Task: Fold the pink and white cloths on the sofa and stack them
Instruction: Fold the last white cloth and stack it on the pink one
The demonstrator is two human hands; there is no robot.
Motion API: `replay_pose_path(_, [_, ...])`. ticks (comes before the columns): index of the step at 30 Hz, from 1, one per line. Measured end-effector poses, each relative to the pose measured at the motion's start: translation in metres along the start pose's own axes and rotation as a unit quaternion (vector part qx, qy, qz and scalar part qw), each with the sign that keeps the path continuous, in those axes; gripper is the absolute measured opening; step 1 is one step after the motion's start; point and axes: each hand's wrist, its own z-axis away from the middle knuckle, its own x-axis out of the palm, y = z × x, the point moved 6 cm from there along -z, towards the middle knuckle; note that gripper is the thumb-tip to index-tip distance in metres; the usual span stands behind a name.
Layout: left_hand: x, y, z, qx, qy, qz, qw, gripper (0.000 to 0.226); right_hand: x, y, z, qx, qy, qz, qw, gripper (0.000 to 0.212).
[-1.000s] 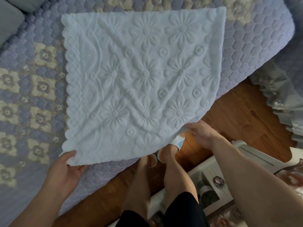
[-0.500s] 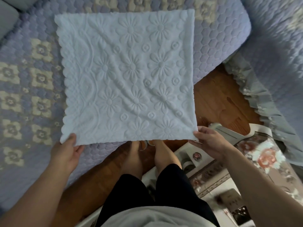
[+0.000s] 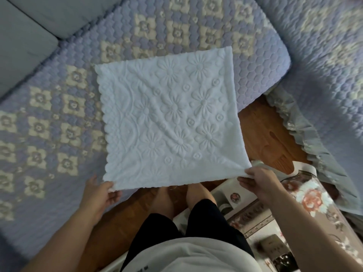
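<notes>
A white cloth (image 3: 167,118) with an embossed flower pattern and a scalloped left edge is stretched flat in front of me, partly over the sofa seat and partly over the floor. My left hand (image 3: 100,195) pinches its near left corner. My right hand (image 3: 257,183) pinches its near right corner. No pink cloth is in view.
The sofa (image 3: 59,118) wears a quilted lilac cover with cream flower squares; a grey cushion (image 3: 21,42) lies at the far left. A second covered seat (image 3: 322,61) with a grey frill stands at the right. Wooden floor (image 3: 263,132), my legs and a floral-topped low table (image 3: 294,216) are below.
The cloth has been pulled toward me and lifted taut, and both hands now grip its near corners. The view has shifted so more of the sofa shows.
</notes>
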Motion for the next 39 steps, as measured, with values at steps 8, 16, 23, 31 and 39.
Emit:
replay_pose_path(8, [0.023, 0.15, -0.007, 0.059, -0.12, 0.291, 0.947, 0.016, 0.053, -0.172, 0.042, -0.17, -0.065, -0.154, 0.971, 0.023])
replay_pose_path(16, [0.091, 0.261, -0.136, 0.144, -0.042, 0.089, 0.985, 0.024, 0.151, -0.3, -0.057, -0.319, 0.036, 0.089, 0.943, 0.037])
replay_pose_path(23, [0.073, 0.295, -0.161, 0.302, 0.244, -0.309, 0.868, 0.057, 0.16, -0.322, -0.065, -0.455, 0.173, 0.193, 0.852, 0.014])
replay_pose_path(31, [0.088, 0.326, -0.188, 0.32, 0.171, -0.301, 0.882, 0.045, 0.17, -0.348, -0.096, -0.434, 0.204, 0.251, 0.841, 0.028])
replay_pose_path(39, [0.144, 0.293, -0.115, 0.559, 0.224, -0.397, 0.692, 0.047, 0.183, -0.329, -0.047, -0.546, 0.309, 0.262, 0.733, 0.045])
